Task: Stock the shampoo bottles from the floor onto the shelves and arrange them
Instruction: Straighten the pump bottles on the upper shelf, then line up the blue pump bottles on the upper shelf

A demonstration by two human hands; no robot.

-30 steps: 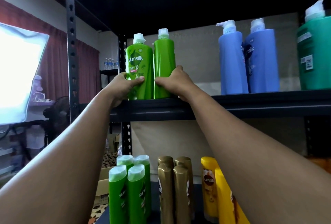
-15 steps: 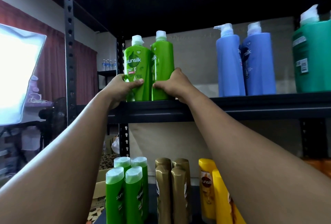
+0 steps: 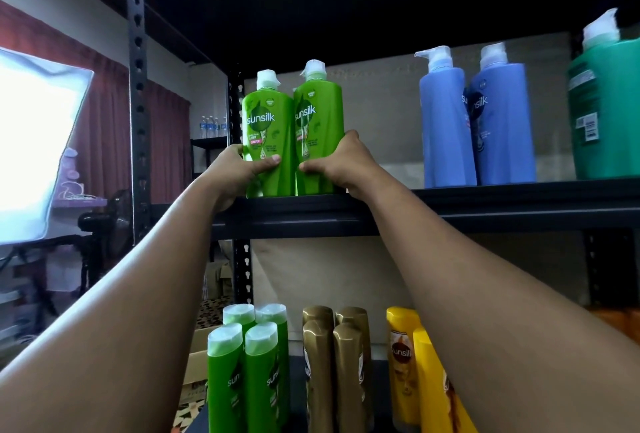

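Note:
Two green Sunsilk pump bottles stand side by side at the left end of the dark upper shelf. My left hand grips the left green bottle near its base, thumb across the front. My right hand grips the right green bottle low down, thumb on its front. Both labels face me. The two bottles touch each other.
Two blue pump bottles and a large teal bottle stand further right on the same shelf. On the shelf below are several small green bottles, gold bottles and yellow bottles. A black upright post rises at the left.
The right green bottle has been turned so that its label faces front. Both hands stay low on the bottles; the view has shifted slightly.

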